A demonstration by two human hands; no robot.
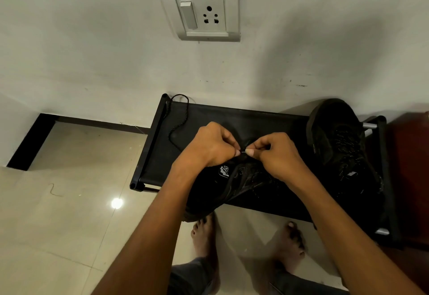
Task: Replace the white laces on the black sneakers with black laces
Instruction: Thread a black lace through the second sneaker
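Plainly, both the left hand [212, 145] and right hand [270, 153] pinched one black lace [244, 152] above the near sneaker [234, 185]; black-on-black eyelets risked a missed threading.

- The bench [199, 118] has a black fabric top, a black frame and silver-grey tube ends on its right side.
- The near sneaker [234, 190] is black, with a white-and-black logo patch on its side.
- The far-right sneaker [341, 141] is black; its laces are dark with pale flecks.
- The loose lace [180, 118] on the far left of the bench is black with faint light speckles.
- The wall [92, 51] is off-white, marked with small dark scuffs.
- The socket plate [200, 13] is white and light grey.
- The floor [58, 225] is glossy beige tile, edged by a black skirting strip.
- The trouser legs [192, 278] at the near edge are grey.
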